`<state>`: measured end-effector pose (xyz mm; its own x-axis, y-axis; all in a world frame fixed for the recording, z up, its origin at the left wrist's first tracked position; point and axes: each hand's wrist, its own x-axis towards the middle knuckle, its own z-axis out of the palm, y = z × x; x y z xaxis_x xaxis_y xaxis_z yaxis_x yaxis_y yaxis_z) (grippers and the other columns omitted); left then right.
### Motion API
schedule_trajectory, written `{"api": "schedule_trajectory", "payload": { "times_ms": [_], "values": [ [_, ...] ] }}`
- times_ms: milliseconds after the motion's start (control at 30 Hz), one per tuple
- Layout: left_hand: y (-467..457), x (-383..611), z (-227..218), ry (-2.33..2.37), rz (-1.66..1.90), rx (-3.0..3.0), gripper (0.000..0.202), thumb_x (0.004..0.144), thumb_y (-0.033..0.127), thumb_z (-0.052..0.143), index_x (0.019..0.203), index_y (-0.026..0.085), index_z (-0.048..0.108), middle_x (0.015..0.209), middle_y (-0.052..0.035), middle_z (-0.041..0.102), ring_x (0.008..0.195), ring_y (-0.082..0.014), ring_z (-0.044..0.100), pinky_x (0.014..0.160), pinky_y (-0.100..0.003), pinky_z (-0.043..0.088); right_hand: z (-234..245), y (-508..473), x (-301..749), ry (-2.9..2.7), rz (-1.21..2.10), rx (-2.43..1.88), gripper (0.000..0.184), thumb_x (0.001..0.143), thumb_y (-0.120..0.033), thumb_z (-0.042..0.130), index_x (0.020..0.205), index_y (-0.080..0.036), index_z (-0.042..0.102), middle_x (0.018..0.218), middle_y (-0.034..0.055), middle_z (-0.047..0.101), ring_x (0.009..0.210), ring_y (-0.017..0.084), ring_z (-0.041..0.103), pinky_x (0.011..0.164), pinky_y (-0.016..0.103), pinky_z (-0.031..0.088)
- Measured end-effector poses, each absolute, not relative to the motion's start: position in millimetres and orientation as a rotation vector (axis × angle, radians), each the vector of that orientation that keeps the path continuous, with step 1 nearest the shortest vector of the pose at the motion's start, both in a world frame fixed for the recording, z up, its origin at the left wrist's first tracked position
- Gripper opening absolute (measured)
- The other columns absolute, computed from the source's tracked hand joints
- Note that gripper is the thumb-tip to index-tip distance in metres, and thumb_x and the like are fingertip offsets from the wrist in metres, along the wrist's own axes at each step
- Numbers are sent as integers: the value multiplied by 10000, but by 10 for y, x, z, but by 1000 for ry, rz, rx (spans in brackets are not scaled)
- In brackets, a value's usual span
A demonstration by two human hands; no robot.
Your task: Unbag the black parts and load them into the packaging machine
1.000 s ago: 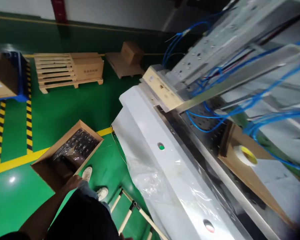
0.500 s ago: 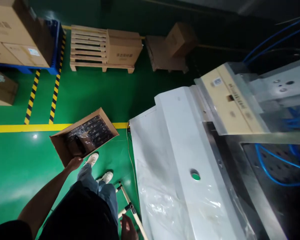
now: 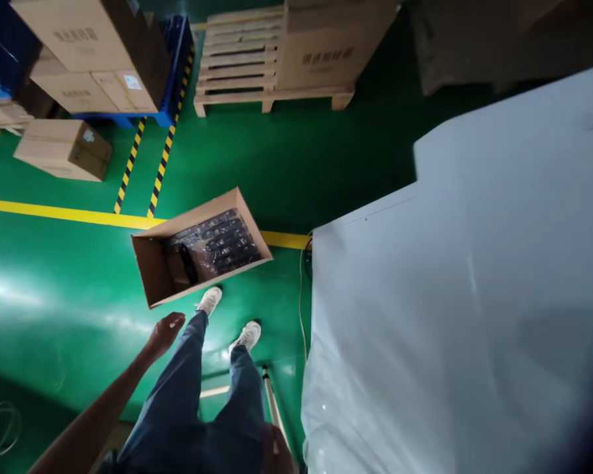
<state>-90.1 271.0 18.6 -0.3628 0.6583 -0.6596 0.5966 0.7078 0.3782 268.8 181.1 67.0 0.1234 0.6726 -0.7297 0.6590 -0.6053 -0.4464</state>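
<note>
My left hand [image 3: 165, 334] hangs open in the air, fingers spread, a little below the near corner of an open cardboard box [image 3: 151, 270] on the green floor. It touches nothing. Inside the box lie several black items in transparent plastic [image 3: 217, 242]. My right hand [image 3: 277, 453] shows only dimly at the bottom edge, beside my right leg [image 3: 244, 401]. It is too dark and cut off to show its fingers. My white shoes [image 3: 209, 301] stand just short of the box.
A large pale sheet [image 3: 449, 309] fills the right side. A wooden pallet [image 3: 237, 66] with cartons stands at the back, beside a blue pallet [image 3: 170, 72] stacked with cartons. A loose carton [image 3: 64, 150], yellow floor lines [image 3: 64, 210] and a thin pole [image 3: 271, 398] are nearby.
The view has swung left and down, away from the machine and blue tubes. My left hand has moved off the box corner and opened further.
</note>
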Motion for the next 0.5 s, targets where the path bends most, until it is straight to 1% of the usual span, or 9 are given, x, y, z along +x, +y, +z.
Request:
{"api": "schedule_trajectory", "payload": {
  "times_ms": [100, 167, 233, 333, 367, 433, 500],
  "values": [
    [2524, -782, -54, 2180, 137, 1083, 287, 1058, 279, 546, 1270, 133, 672, 1305, -154, 717, 1235, -293, 679, 1087, -445, 560, 268, 1709, 2714, -1198, 1572, -2328, 461, 948, -573, 417, 976, -345, 817, 961, 88, 839, 950, 384, 817, 842, 479, 653],
    [2511, -775, -296, 2268, 166, 1164, 356, 1048, 294, 516, 1341, 129, 632, 1405, -206, 662, 1354, -327, 607, 1182, -481, 482, -8, 1600, 2739, -1165, 1598, -2277, 487, 933, -599, 470, 1025, -291, 835, 1043, 123, 842, 997, 389, 808, 898, 483, 648],
    [2565, -815, -607, 2356, 209, 1237, 456, 1039, 348, 499, 1417, 104, 573, 1507, -233, 585, 1468, -374, 502, 1260, -537, 381, -296, 1506, 2789, -1194, 1614, -2242, 545, 911, -660, 508, 1001, -246, 851, 1060, 153, 839, 997, 385, 806, 911, 474, 649],
    [2656, -905, -1146, 2450, 297, 1319, 626, 1026, 437, 503, 1524, 61, 455, 1586, -265, 496, 1559, -401, 369, 1321, -599, 231, -763, 1456, 2894, -1328, 1569, -2242, 604, 880, -747, 552, 897, -229, 863, 962, 162, 838, 890, 360, 812, 869, 444, 655],
    [2666, -929, -1324, 2489, 332, 1362, 667, 1016, 467, 527, 1535, 57, 439, 1577, -271, 502, 1561, -404, 363, 1326, -611, 201, -924, 1463, 2928, -1387, 1544, -2251, 592, 882, -749, 566, 888, -238, 865, 933, 153, 837, 854, 347, 812, 842, 430, 655],
    [2650, -951, -1642, 2602, 410, 1511, 698, 988, 502, 597, 1521, 73, 462, 1503, -269, 567, 1517, -409, 424, 1314, -632, 194, -1234, 1497, 2989, -1505, 1417, -2352, 530, 903, -717, 579, 906, -275, 871, 899, 126, 838, 802, 337, 809, 758, 418, 650],
    [2619, -940, -1873, 2714, 478, 1701, 673, 957, 489, 670, 1485, 105, 512, 1413, -250, 630, 1441, -408, 507, 1288, -642, 226, -1500, 1535, 3038, -1603, 1146, -2533, 453, 917, -674, 586, 985, -330, 871, 946, 98, 846, 802, 348, 807, 684, 434, 635]
  ]
}}
